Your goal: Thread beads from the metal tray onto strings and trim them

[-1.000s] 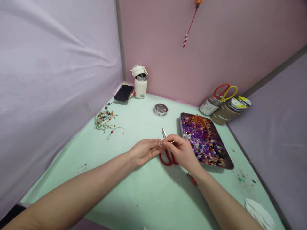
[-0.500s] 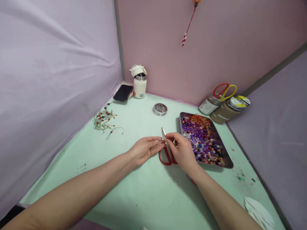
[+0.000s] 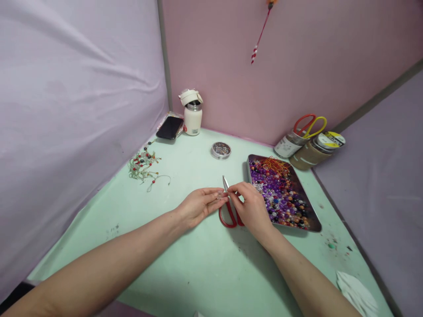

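My left hand (image 3: pixel 200 206) is turned partly palm up, with clear beads (image 3: pixel 220 194) held at its fingertips. Close against those fingertips, my right hand (image 3: pixel 251 206) has thumb and index finger pinched together; whatever is in the pinch is too small to make out. Red-handled scissors (image 3: pixel 226 224) lie on the table beneath both hands, their blade tip pointing away from me and part of the handles hidden by my right hand. A metal tray (image 3: pixel 312 215) of purple, clear, orange and black beads, with orange thread at its far end, sits just right of my right hand.
Strung beads on pale cord (image 3: pixel 142 166) lie at the left. Farther back are a phone (image 3: pixel 170 127), a white bottle (image 3: pixel 193 119) with its lid up, and a small round case (image 3: pixel 221 150). Two jars (image 3: pixel 288 145), one holding scissors, stand back right. A white cloth (image 3: pixel 356 293) lies front right.
Both hands stay almost in place. My right hand's fingers have shifted very slightly at the left fingertips; everything else looks the same.
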